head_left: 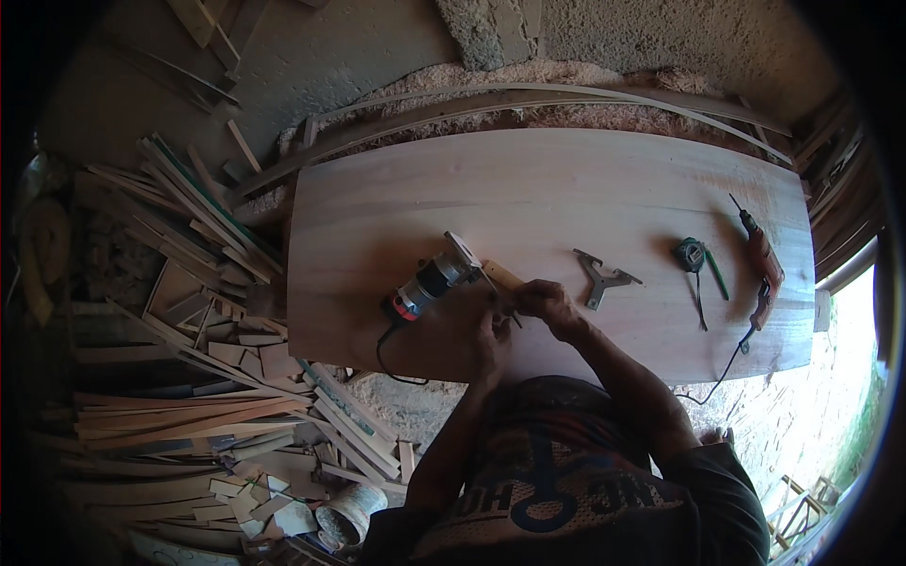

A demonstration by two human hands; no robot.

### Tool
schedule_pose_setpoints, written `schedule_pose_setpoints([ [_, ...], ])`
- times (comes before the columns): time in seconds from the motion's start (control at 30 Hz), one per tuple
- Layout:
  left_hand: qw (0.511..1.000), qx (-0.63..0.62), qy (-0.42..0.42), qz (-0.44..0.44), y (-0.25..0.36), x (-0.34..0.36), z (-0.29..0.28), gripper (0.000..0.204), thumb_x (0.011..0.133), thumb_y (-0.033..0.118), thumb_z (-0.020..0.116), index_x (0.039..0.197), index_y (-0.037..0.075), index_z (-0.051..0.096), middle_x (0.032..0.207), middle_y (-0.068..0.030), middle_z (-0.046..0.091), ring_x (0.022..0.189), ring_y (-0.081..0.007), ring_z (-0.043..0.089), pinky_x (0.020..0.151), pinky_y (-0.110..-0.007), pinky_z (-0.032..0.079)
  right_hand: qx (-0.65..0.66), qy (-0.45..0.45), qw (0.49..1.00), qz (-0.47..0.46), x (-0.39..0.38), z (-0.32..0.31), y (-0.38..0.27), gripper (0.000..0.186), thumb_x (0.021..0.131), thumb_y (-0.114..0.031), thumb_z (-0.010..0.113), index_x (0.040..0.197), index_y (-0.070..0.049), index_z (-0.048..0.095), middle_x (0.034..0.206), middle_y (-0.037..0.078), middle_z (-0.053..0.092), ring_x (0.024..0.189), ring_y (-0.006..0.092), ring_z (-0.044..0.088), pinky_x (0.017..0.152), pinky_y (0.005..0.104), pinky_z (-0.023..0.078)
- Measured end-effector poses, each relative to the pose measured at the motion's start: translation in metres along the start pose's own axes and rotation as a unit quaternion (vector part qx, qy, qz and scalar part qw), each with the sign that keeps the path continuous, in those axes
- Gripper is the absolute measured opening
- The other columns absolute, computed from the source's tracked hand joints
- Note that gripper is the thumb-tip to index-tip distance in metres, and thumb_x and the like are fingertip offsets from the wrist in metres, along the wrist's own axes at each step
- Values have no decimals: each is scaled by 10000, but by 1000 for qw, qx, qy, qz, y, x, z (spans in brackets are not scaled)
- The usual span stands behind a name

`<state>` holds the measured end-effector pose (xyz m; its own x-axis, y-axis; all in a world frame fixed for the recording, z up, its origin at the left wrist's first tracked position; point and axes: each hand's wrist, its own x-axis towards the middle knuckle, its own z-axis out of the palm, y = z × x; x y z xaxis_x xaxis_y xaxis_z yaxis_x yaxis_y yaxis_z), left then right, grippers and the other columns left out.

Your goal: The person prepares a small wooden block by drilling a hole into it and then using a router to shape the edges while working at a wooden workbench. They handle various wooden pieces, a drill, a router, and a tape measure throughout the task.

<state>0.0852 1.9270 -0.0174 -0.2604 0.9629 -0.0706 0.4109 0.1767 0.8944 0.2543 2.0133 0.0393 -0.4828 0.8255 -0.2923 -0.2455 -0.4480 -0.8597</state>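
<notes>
Both hands (pixel 524 316) meet by router (pixel 429 281); grip unclear, small held thing indistinct

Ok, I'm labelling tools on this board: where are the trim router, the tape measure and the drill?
trim router (pixel 431 280), head view, on its grey-and-black body.
tape measure (pixel 690 254), head view, on its round case.
drill (pixel 763 261), head view, on its reddish body.

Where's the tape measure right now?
In the head view the tape measure lies on the wooden board, toward the person's right, between the metal bracket and the electric drill, beyond the right hand.
</notes>
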Motion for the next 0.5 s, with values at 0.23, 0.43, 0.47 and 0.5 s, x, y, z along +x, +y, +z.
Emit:
schedule_pose_setpoints([
  [0.23, 1000, -11, 22, -10, 21, 1, -5, 215, 936, 45, 582, 1146, 3, 597, 946, -101, 653, 860, -198, 616, 769, -339, 499, -239, 93, 967, 1, 5, 0, -22, 206, 900, -107, 642, 1056, 25, 664, 975, 119, 684, 919, 180, 661, 810, 328, 536],
  [0.43, 996, -24, 59, -55, 26, 0, -15, 230, 934, 91, 617, 1154, 22, 609, 946, -118, 658, 891, -226, 638, 782, -343, 509, -532, 99, 808, -235, 0, -10, 3, 202, 839, -47, 589, 1025, -14, 661, 917, 159, 610, 930, 341, 620, 843, 444, 516],
  [0.47, 996, -41, 70, -31, 27, -1, -18, 229, 944, 101, 618, 1156, 18, 606, 961, -115, 654, 898, -219, 634, 784, -342, 509, -529, 105, 801, -260, -4, -5, 2, 225, 830, -42, 580, 1041, -21, 658, 930, 167, 597, 945, 367, 606, 853, 457, 510],
  [0.5, 995, -58, 82, -8, 28, -1, -20, 228, 953, 111, 618, 1159, 15, 602, 977, -113, 651, 904, -213, 631, 787, -342, 509, -553, 100, 781, -273, -9, -2, 2, 240, 830, -39, 577, 1057, -26, 652, 969, 172, 595, 966, 366, 603, 857, 454, 509],
])
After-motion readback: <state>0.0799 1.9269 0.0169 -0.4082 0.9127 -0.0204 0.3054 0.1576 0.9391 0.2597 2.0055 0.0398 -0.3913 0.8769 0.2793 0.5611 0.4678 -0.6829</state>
